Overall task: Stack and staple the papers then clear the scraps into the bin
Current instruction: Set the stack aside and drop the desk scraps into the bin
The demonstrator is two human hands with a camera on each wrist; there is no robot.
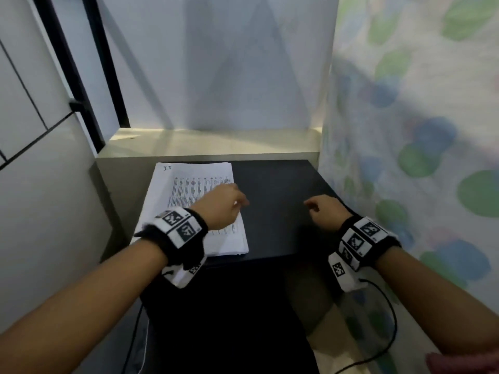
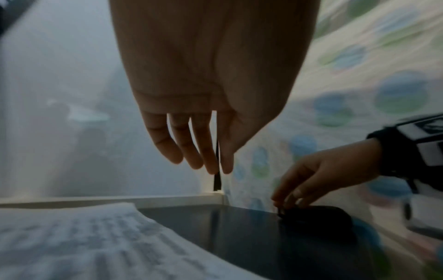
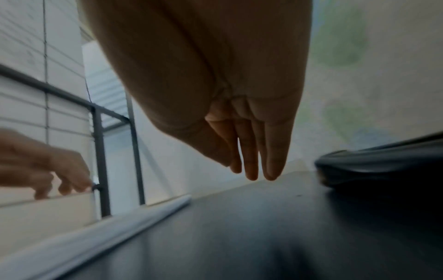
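A stack of printed white papers (image 1: pixel 189 184) lies on the left part of a black table (image 1: pixel 275 190). My left hand (image 1: pixel 229 201) hovers over the stack's right edge with its fingers (image 2: pixel 199 151) hanging straight and holding nothing. My right hand (image 1: pixel 324 209) is near the table's right edge, its fingers (image 3: pixel 251 151) straight and empty. A black rounded object (image 2: pixel 318 214), possibly the stapler, lies just beside the right hand (image 2: pixel 311 181). Whether the fingertips touch it is unclear. The papers (image 3: pixel 107 227) and the black object (image 3: pixel 383 164) also show in the right wrist view.
A floral curtain (image 1: pixel 418 157) hangs close along the table's right side. A pale ledge (image 1: pixel 216 144) and a white wall stand behind the table. A black metal frame (image 1: pixel 81 90) runs up at the left. A cable (image 1: pixel 388 319) trails from my right wrist.
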